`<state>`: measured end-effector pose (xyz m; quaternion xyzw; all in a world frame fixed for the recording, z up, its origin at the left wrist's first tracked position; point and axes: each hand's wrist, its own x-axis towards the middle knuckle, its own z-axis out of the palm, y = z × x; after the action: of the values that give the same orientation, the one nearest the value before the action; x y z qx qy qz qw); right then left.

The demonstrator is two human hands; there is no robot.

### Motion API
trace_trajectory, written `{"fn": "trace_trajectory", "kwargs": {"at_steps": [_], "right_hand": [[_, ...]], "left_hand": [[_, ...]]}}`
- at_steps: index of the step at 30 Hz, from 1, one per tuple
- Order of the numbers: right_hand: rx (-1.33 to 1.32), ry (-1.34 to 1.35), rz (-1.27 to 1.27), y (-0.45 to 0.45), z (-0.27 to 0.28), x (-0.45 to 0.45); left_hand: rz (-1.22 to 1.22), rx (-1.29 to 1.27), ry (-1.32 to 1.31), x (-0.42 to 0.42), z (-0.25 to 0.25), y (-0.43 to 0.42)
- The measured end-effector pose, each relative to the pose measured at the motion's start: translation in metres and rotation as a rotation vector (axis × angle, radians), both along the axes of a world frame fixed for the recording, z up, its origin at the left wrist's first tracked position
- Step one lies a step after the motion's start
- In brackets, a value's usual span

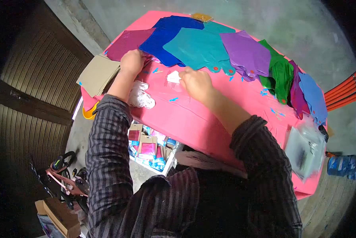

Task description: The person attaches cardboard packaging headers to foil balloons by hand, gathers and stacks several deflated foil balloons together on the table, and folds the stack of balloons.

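Observation:
My left hand (132,62) is closed at the near edge of the magenta sheets (126,44), beside a crinkled shiny pink piece (153,59); what its fingers grip is too small to make out. My right hand (196,82) pinches the edge of a small white piece (174,77) above the pink tablecloth (182,111). Blue sheets (162,41) and teal sheets (199,45) lie beyond my hands. Below my left hand is a bundle of white loops (141,96). A stack of beige cards (96,74) sits left of my left forearm.
Purple sheets (247,53), green sheets (282,71) and light blue sheets (313,95) curve along the right side. Clear plastic bags (305,148) lie at the right corner. A box of packaged items (149,148) is below the table's front edge. A bicycle (66,182) stands lower left.

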<state>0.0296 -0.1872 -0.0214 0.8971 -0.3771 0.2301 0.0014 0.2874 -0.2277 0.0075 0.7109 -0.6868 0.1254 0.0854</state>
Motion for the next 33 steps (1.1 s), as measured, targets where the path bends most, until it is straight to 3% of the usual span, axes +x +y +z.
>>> {"fn": "trace_trajectory", "kwargs": {"at_steps": [7, 14, 19, 22, 23, 27, 30, 33], "right_hand": [[-0.053, -0.048, 0.007, 0.002, 0.001, 0.0], [0.047, 0.003, -0.003, 0.0, 0.003, 0.001], [0.051, 0.017, -0.011, 0.0, 0.003, 0.002], [-0.071, -0.054, -0.002, 0.002, 0.001, 0.002], [-0.069, -0.053, -0.004, 0.002, 0.001, 0.002], [-0.078, -0.056, -0.011, 0.001, -0.001, 0.002], [-0.073, -0.066, -0.005, 0.001, -0.001, 0.002], [-0.072, -0.08, 0.003, 0.0, -0.003, 0.002]], "left_hand": [[0.111, -0.071, 0.166, -0.006, 0.016, 0.004], [0.214, 0.049, 0.265, 0.02, 0.028, -0.019], [0.071, -0.001, 0.363, 0.04, 0.039, -0.027], [0.08, -0.383, 0.433, 0.04, 0.047, -0.028], [0.079, -0.38, 0.434, 0.039, 0.049, -0.029], [0.194, -0.576, 0.728, 0.048, 0.061, -0.035], [0.082, -0.792, 1.689, 0.066, 0.078, -0.045], [-0.086, -0.759, 1.905, 0.111, 0.085, -0.079]]}}
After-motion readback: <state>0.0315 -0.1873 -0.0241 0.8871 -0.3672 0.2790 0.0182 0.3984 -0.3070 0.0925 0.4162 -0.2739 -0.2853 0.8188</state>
